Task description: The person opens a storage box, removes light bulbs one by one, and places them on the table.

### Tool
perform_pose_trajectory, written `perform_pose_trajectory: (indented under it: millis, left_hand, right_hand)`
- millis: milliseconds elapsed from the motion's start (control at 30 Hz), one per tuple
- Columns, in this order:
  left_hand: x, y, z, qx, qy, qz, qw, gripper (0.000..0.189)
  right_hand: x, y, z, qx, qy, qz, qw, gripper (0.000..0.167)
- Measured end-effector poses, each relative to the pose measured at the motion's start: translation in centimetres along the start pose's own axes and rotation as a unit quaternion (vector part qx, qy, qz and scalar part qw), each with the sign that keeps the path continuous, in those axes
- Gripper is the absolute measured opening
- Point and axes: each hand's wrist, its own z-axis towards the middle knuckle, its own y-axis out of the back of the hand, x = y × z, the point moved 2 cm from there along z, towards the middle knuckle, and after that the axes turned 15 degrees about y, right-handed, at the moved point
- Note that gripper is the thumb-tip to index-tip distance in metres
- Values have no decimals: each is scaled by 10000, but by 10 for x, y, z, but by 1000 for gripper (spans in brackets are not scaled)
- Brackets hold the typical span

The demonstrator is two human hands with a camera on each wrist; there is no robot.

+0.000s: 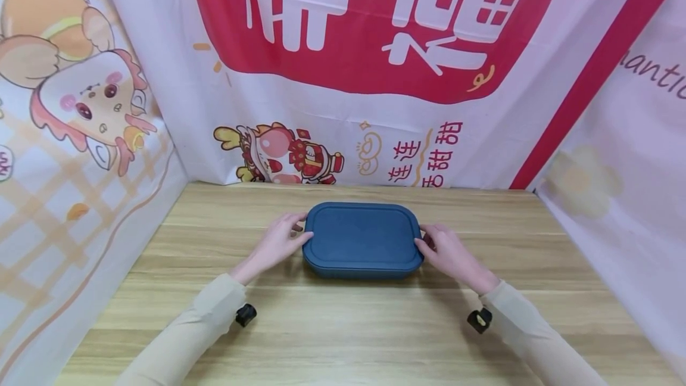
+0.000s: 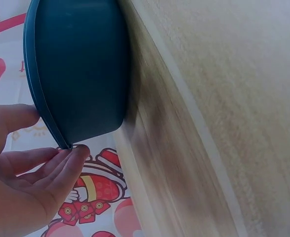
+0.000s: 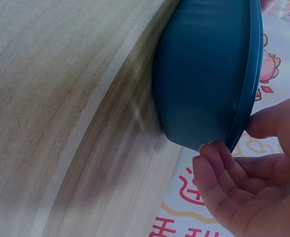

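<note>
A dark blue lidded lunch box (image 1: 364,237) is at the middle of the wooden table, its long side facing me. My left hand (image 1: 280,237) grips its left end, and my right hand (image 1: 443,249) grips the right end. In the left wrist view, the left thumb (image 2: 21,117) lies on the lid's edge, with the fingers (image 2: 61,173) curled under the rim. The right wrist view shows the same hold: thumb (image 3: 268,121) on the lid's edge, fingertips (image 3: 214,153) beneath the rim. The lid (image 1: 361,234) sits on the box.
Wood-grained table (image 1: 354,332) spreads around the box. A white cloth with a red print (image 1: 364,52) hangs along the back edge. Printed cloths stand at the left (image 1: 80,195) and right (image 1: 616,195). Black devices (image 1: 246,315) are worn at both wrists.
</note>
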Motion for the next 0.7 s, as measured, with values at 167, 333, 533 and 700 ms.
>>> perform_pose_trajectory:
  millis: [167,333,533,700]
  left_hand:
    - [-1,0,2,8,26,19,10000,53]
    - [-3,0,2,-50,-144,36,9999,52]
    - [-4,0,3,-39,-134,64,9999,51]
    - [-5,1,3,-10,-115,92,9999,51]
  right_hand:
    - [-1,0,0,53,-91,90,9999,40]
    - [1,0,0,-37,-12,97,9999,37]
    - [2,-1,0,-124,17,44,9999,36]
    - [2,-1,0,-130,-30,30,9999,38]
